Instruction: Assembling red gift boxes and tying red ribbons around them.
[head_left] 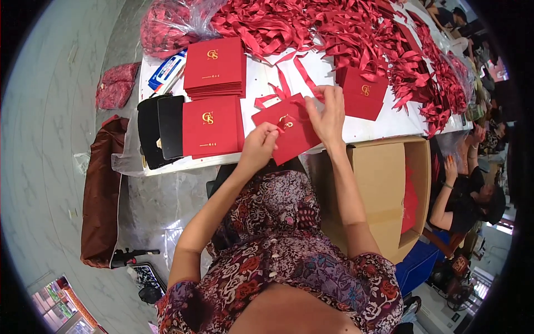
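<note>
A flat red paper bag or envelope (pixel 297 142) with a gold emblem lies tilted at the table's front edge, between my two hands. Over its left side, my left hand (pixel 260 147) is closed in a pinch, with a short end of red ribbon (pixel 280 129) showing at the fingertips. My right hand (pixel 329 116) curls over its upper right corner, thumb and fingers drawn in around a ribbon; its exact grip is partly hidden. Loose red ribbon (pixel 282 83) trails on the white tabletop just beyond the piece.
Left of my hands lie a short red stack (pixel 211 131), a thicker one (pixel 214 64) and a black pouch (pixel 149 131). Another red pile (pixel 364 92) is to the right. Heaped ribbons (pixel 267 28) cover the far side. A cardboard box (pixel 378 183) stands below; a person sits at right.
</note>
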{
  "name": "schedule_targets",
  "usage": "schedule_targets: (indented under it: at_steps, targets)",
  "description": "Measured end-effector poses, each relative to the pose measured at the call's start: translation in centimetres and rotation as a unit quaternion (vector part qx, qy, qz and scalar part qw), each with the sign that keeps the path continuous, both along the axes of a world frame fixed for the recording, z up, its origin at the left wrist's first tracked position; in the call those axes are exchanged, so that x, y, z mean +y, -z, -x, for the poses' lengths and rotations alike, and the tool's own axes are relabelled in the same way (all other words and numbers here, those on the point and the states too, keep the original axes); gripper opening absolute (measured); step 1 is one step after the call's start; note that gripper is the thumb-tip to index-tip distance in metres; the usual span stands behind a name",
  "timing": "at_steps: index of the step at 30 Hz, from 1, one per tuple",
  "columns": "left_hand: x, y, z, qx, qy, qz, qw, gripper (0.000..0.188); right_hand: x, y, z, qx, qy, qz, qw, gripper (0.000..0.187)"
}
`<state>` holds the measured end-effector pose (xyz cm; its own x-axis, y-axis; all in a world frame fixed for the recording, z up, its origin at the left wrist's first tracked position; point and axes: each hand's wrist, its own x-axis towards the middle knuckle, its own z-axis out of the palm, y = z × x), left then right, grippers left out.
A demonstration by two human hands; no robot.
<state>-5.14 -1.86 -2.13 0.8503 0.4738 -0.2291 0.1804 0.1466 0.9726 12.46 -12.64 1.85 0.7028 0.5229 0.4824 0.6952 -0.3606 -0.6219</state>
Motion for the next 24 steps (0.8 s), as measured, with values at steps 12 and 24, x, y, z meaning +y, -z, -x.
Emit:
schedule_targets:
  at_steps: [12, 24]
  targets:
    - [2.4, -1.1, -0.7, -0.061, -0.045, 0.081, 0.994, 0.017, 0.3, -0.7, 4.0, 0.146, -0.297, 0.068, 0.941, 0.017]
    - [1.6, -1.6, -1.2, 0.100, -0.030, -0.433, 0.895, 0.039, 1.8, 2.1, 3.9, 0.079, -0.172, 0.084, 0.978, 0.014]
